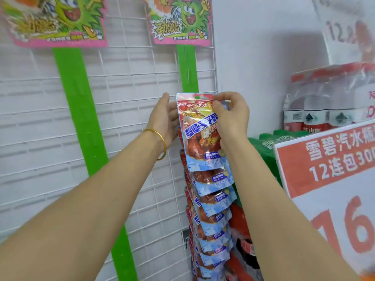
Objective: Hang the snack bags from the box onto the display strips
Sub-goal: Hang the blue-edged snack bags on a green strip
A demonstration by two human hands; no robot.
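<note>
The snack bag (pixel 199 128) is held up against the right display strip (pixel 187 69), its top edge just under the bare green stretch of the strip and its hang slot showing at the upper rim. Across its middle runs a blue band with large white Chinese characters, partly covered by fingers and not fully readable. A small blue label sits lower down, its print too fine to make out. The right hand (pixel 231 116) pinches the bag's upper right corner between thumb and curled fingers. The left hand (pixel 165 118) is open, its fingers straight, with the palm set along the bag's left edge, and it wears one gold bangle (pixel 160 142) at the wrist. Below the held bag a column of hung bags (pixel 213 220) of the same kind overlaps down the strip. At least six can be counted before the lowest ones blur. There are two green strips in all. The left display strip (pixel 81 118) carries no bags, and both hang on a white wire grid (pixel 132 82). Each strip is topped by a header card (pixel 180 21) showing a green cartoon figure and jagged stylised characters too blurred to read surely. At the right a red and white sign (pixel 328 159) reads "雪碧汽水" and "12连包300", both cut off by the frame edge, above big red numerals ending in 6. Behind it stands a wrapped pack of bottles (pixel 324 110) with red labels, at least three of them showing a dark mountain mark.
</note>
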